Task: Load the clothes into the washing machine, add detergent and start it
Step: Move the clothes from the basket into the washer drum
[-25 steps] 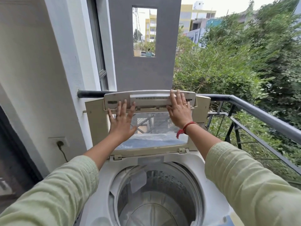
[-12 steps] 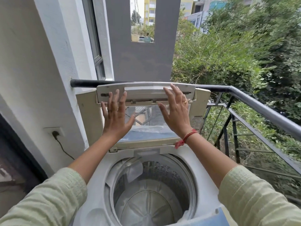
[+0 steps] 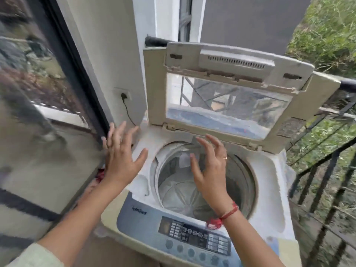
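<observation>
Both hands, the left hand [image 3: 120,158] and the right hand [image 3: 210,168], are spread open and hold nothing above the washer's [image 3: 269,170] empty drum [image 3: 179,191], and no clothes show, though they should be soft, light, easy to grab in bunches.
</observation>
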The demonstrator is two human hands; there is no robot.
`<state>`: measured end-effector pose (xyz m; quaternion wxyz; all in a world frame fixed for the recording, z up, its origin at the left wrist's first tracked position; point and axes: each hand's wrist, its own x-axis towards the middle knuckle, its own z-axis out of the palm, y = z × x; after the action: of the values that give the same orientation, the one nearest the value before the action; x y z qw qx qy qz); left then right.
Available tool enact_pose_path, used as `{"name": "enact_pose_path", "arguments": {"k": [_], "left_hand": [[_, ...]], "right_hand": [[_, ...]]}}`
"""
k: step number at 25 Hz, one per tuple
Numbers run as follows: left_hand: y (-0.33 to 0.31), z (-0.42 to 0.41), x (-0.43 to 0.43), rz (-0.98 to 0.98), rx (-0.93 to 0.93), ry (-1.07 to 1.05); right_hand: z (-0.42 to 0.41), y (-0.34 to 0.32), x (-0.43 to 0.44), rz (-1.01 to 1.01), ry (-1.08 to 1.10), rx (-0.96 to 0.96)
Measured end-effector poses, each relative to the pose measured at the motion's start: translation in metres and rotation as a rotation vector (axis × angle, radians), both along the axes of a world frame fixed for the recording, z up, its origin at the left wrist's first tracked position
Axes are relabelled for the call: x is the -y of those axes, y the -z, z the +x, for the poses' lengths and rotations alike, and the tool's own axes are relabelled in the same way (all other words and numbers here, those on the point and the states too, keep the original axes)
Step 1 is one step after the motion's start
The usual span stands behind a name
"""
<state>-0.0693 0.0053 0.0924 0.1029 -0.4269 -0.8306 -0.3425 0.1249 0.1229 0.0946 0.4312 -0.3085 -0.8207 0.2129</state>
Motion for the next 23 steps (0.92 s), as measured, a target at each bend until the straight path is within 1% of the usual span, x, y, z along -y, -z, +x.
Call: {"name": "enact_pose_path", "arguments": {"k": [2,5,7,11,13,16,19,21,23], "left_hand": [[0.015,-0.013,0.047,-0.029,0.054,-0.122],[0.030,-0.041,0.098,-0.078,0.051,-0.238],[0.040,-0.059,0.123,-0.123,0.055,-0.290],[0.066,-0.112,0.161,-0.203,0.109,-0.343],[0.086,-0.149,0.178,-0.250,0.143,-0.334],[0.118,-0.215,0.193,-0.305,0.238,-0.286],[0.159,-0.296,0.201,-0.430,0.279,-0.182],[0.186,-0.332,0.201,-0.519,0.319,-0.127],[0.218,-0.361,0.195,-0.566,0.377,-0.066]], "right_hand": [[-0.014,0.008,0.016,-0.024,-0.081,0.019],[-0.037,0.011,0.033,-0.077,-0.171,0.041],[-0.058,0.012,0.044,-0.108,-0.226,0.080],[-0.117,0.011,0.060,-0.103,-0.320,0.183],[-0.159,0.013,0.067,-0.074,-0.362,0.255],[-0.227,0.023,0.078,-0.065,-0.360,0.372],[-0.308,0.043,0.094,-0.160,-0.340,0.456],[-0.358,0.072,0.098,-0.178,-0.293,0.592],[-0.403,0.120,0.098,-0.229,-0.212,0.775]]}}
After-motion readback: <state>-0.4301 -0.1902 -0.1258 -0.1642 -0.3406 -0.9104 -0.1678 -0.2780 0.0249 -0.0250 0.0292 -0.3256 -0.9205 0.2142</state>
